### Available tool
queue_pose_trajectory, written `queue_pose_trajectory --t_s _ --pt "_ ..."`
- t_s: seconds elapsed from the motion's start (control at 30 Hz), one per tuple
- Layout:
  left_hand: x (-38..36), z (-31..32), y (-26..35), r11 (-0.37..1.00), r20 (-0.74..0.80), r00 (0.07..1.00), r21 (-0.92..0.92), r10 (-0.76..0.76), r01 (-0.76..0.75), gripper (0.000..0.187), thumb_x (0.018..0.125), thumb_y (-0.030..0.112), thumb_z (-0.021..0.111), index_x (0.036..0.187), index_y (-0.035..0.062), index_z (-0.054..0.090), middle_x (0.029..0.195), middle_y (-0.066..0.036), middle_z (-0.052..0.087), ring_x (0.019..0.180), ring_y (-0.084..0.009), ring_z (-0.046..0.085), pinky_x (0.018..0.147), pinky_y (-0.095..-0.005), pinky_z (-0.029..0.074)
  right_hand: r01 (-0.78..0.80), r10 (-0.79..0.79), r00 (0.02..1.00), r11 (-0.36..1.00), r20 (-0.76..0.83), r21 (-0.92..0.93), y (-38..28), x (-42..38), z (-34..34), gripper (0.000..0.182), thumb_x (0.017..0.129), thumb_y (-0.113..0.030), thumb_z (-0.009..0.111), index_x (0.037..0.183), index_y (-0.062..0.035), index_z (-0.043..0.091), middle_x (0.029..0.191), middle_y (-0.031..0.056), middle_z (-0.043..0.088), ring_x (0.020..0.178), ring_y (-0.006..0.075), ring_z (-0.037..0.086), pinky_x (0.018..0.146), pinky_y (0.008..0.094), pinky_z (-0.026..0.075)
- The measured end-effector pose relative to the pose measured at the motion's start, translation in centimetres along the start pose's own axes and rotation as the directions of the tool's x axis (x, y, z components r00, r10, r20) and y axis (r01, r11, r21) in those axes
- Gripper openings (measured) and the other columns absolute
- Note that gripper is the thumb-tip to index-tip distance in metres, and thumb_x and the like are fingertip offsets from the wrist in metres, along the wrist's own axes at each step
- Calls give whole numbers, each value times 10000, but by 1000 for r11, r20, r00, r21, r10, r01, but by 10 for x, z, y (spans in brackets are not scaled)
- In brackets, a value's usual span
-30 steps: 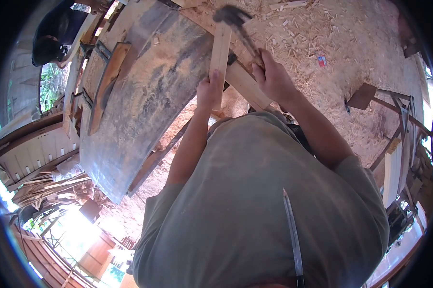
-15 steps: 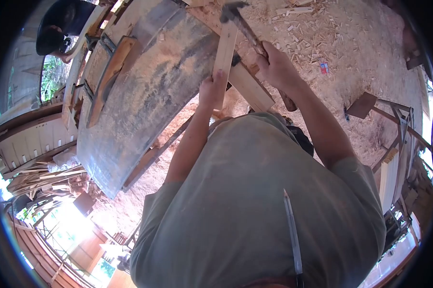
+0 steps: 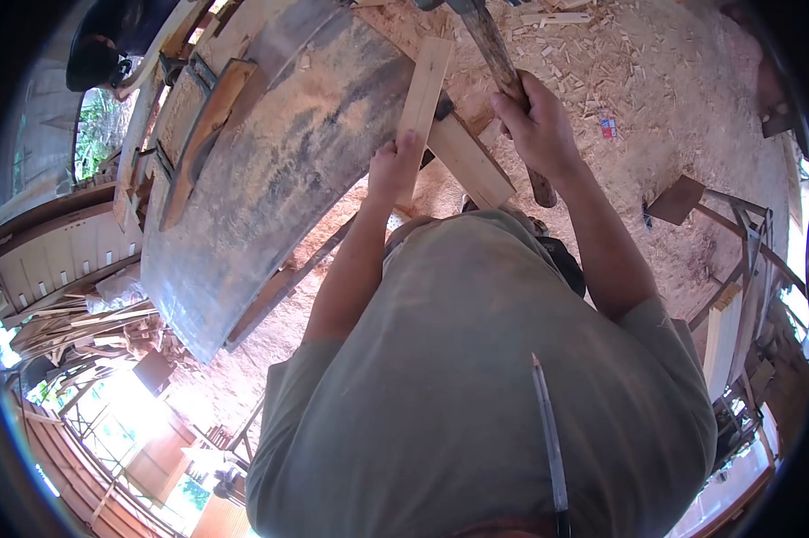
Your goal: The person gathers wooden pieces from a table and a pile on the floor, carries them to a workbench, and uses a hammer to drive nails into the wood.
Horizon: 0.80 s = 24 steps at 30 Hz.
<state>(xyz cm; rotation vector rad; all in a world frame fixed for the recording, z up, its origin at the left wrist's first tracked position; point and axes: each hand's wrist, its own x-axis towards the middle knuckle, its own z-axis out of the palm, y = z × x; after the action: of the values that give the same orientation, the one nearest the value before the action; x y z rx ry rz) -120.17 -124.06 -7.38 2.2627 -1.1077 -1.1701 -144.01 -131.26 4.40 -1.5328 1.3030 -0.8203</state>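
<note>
My left hand (image 3: 395,169) is closed around the lower part of a narrow light wooden board (image 3: 427,85), which stands up at a slight tilt by the edge of the workbench (image 3: 270,170). In my right hand (image 3: 540,130) is a hammer (image 3: 492,45) with a worn wooden handle; its dark head is raised and partly cut off by the top of the view. A second pale board (image 3: 471,163) lies at an angle between my hands, below the first one.
Wood chips (image 3: 584,76) and sawdust cover the floor, with a small red-and-blue packet (image 3: 609,127) among them. A curved wooden piece (image 3: 209,134) lies on the bench's left. Stacked wood strips (image 3: 99,323) are at left; a wooden frame stand (image 3: 736,224) is at right.
My right hand has lifted the hammer, so its head moved up and away from the upright board's top. My left hand and the board have barely moved.
</note>
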Motion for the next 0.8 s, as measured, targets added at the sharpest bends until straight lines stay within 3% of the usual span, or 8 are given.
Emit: queue_pose_trajectory --t_s 0.17,0.23,0.27,0.33,0.43,0.67,0.77,0.8 --pt "7 -5 -4 998 30 999 58 -31 30 717 892 627 505 993 -59 689 930 -275 690 972 -408 672 848 -445 506 -27 27 999 999 24 -17 11 1 -1 276 914 -258 651 982 -1 578 676 151 579 584 238 582 556 372 446" --pt "9 -7 -4 998 61 997 22 -54 53 711 885 627 517 1004 -52 693 929 -263 696 966 -391 680 841 -436 510 -26 28 999 997 30 -73 13 1 -1 314 922 -236 634 1137 -13 586 693 127 597 572 197 583 544 345 457" --pt "9 -7 -3 998 60 997 22 -55 53 711 885 627 517 1004 -52 693 929 -263 696 966 -391 680 841 -436 510 -25 28 999 997 31 -72 10 1 -1 314 922 -236 634 1137 -13 586 693 127 597 572 197 583 544 345 457" --pt "10 -8 -2 997 55 996 42 -64 61 717 873 634 531 1017 -49 694 918 -250 701 960 -379 685 838 -430 512 -100 85 992 981 94 168 3 0 -1 430 934 -204 609 1327 -51 524 729 85 615 547 148 576 525 305 473" --pt "8 -12 2 996 79 993 8 -92 92 722 863 639 537 1022 -48 693 936 -241 703 970 -366 684 847 -420 510 -239 214 966 953 143 189 3 9 -13 510 941 -168 586 1424 -83 446 745 47 608 527 114 570 499 278 482" --pt "8 -12 0 995 99 990 1 -104 104 723 857 625 535 1051 -54 688 987 -235 700 995 -335 678 859 -408 503 -300 288 954 908 86 292 11 23 -18 549 959 -149 549 1483 -134 389 740 24 572 511 103 558 444 250 463" --pt "6 -12 3 995 83 992 12 -97 96 734 856 629 533 1053 -62 684 969 -236 702 986 -345 680 859 -410 501 -318 297 948 912 117 260 6 16 -11 566 958 -149 550 1495 -136 372 730 23 571 521 98 558 463 250 466" --pt "3 -10 4 996 85 992 -11 -90 91 735 859 630 530 1043 -65 684 961 -243 701 987 -357 677 862 -413 500 -265 255 963 954 87 137 9 13 -7 557 945 -161 557 1474 -108 389 755 57 605 559 133 592 523 291 494"
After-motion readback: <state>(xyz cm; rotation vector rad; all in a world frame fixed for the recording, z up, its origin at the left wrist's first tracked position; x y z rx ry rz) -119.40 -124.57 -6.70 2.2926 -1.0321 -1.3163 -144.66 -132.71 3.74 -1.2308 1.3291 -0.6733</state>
